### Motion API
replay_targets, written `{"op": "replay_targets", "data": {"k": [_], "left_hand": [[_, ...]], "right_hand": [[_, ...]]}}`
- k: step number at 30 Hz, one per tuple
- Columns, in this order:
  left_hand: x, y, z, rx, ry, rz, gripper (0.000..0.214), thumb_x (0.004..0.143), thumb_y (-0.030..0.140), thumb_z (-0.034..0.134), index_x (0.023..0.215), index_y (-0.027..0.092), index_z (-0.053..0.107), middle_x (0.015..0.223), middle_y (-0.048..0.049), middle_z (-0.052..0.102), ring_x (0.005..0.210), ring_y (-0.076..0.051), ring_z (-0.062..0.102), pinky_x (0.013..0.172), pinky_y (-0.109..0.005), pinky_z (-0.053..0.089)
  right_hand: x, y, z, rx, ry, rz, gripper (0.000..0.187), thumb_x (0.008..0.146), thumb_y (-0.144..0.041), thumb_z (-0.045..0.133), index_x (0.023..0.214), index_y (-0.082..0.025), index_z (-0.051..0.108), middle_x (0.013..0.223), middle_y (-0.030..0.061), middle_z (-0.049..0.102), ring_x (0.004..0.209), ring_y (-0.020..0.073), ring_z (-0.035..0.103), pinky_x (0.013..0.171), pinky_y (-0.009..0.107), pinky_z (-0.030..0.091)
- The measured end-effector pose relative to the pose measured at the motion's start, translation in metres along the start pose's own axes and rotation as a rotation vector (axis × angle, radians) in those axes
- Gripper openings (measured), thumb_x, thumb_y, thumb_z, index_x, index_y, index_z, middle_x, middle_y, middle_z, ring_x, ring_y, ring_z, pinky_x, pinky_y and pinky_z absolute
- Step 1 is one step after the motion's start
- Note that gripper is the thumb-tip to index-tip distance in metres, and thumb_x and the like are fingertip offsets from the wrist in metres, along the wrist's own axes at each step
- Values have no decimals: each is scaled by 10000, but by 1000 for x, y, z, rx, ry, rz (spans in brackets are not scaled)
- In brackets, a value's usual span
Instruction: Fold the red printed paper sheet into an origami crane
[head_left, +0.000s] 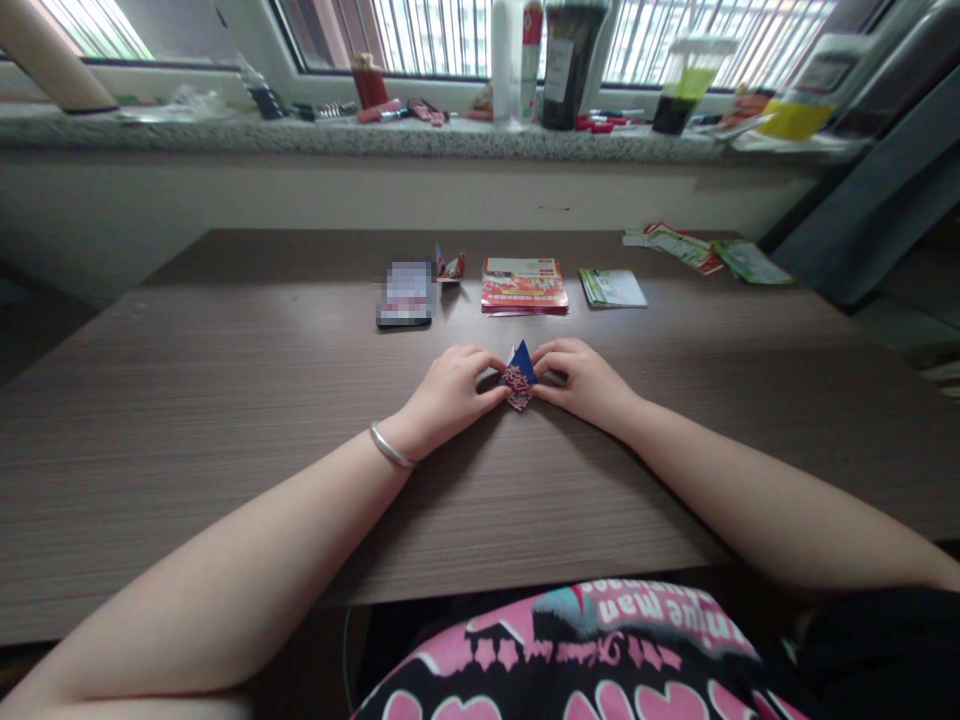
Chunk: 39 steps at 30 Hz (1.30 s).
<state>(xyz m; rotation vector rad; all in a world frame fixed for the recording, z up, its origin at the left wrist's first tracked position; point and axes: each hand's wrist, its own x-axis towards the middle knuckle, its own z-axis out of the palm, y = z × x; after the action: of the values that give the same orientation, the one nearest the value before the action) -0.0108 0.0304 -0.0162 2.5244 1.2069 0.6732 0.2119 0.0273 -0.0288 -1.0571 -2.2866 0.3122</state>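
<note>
Left grip (466, 385) and right grip (581, 380) pinch folded blue paper (520, 377)

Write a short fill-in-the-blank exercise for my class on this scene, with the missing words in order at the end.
1. The left hand and right hand pinch the folded paper, whose plain upper part is coloured ____.
2. A silver bangle circles the person's ____ wrist.
3. On the table, the red paper stack lies ____ the phone-like device and the smaller green-and-white stack.

Missing words: blue; left; between.
</note>
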Motion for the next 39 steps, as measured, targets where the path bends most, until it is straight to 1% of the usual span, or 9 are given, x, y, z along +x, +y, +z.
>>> {"op": "replay_targets", "data": {"k": [4, 6, 10, 13, 19, 22, 31, 35, 39], "left_hand": [[0, 0, 0, -1, 1, 38, 185, 842, 320, 613, 955, 188, 677, 979, -53, 663, 952, -200, 591, 888, -358, 462], [0, -1, 0, -11, 12, 52, 155, 843, 299, 616, 929, 188, 683, 976, -52, 665, 944, -194, 595, 883, -353, 468], [1, -5, 3, -10, 36, 130, 103, 851, 248, 616, 855, 184, 695, 996, -47, 681, 939, -178, 602, 892, -333, 468], [1, -6, 4, 50, 48, 192, 106, 854, 254, 622, 838, 181, 699, 1005, -46, 687, 939, -178, 601, 900, -333, 465], [0, -4, 0, 200, -29, 261, 157, 902, 271, 559, 891, 181, 688, 919, -40, 688, 909, -177, 593, 902, -331, 473], [-1, -4, -2, 240, -30, 291, 156, 908, 248, 540, 901, 177, 678, 928, -49, 689, 950, -187, 602, 905, -324, 487], [-3, -9, 0, 210, -33, 342, 195, 898, 203, 519, 1005, 230, 679, 1015, -32, 691, 1060, -182, 610, 954, -318, 488], [-4, -8, -1, 220, -58, 342, 202, 914, 213, 497, 987, 237, 684, 999, -38, 685, 1083, -188, 599, 953, -326, 487], [-4, -5, -5, 244, -86, 357, 217, 937, 239, 472, 987, 232, 683, 984, -45, 683, 1055, -185, 606, 933, -318, 491]], "right_hand": [[1, -2, -2, -39, -28, 65, 145, 801, -328, 681, 886, -211, 674, 928, 44, 699, 916, 203, 608, 853, 349, 462], [1, -1, -2, -56, -45, 71, 137, 803, -328, 674, 875, -212, 676, 904, 41, 699, 896, 203, 604, 834, 346, 457], [1, 2, -1, -75, -74, -12, 108, 833, -316, 637, 828, -214, 672, 922, 44, 699, 933, 202, 598, 859, 348, 437], [1, 2, -2, -98, -69, -56, 122, 849, -322, 620, 834, -210, 668, 946, 46, 695, 944, 201, 593, 869, 348, 431], [1, -3, -4, -152, -106, -107, 155, 890, -276, 550, 898, -196, 681, 937, 56, 702, 917, 192, 595, 860, 339, 442], [0, -6, -6, -201, -126, -109, 171, 895, -271, 539, 929, -205, 693, 935, 58, 709, 904, 195, 597, 839, 331, 450], [-5, -16, -10, -386, -173, -167, 249, 933, -273, 479, 1009, -250, 714, 963, 60, 706, 863, 186, 611, 735, 290, 440], [-6, -23, -12, -446, -212, -156, 263, 938, -257, 461, 1017, -250, 712, 991, 59, 702, 879, 181, 617, 732, 282, 442], [-7, -27, -13, -468, -234, -143, 255, 921, -231, 477, 1017, -244, 713, 1012, 60, 699, 882, 188, 626, 711, 286, 451]]}}
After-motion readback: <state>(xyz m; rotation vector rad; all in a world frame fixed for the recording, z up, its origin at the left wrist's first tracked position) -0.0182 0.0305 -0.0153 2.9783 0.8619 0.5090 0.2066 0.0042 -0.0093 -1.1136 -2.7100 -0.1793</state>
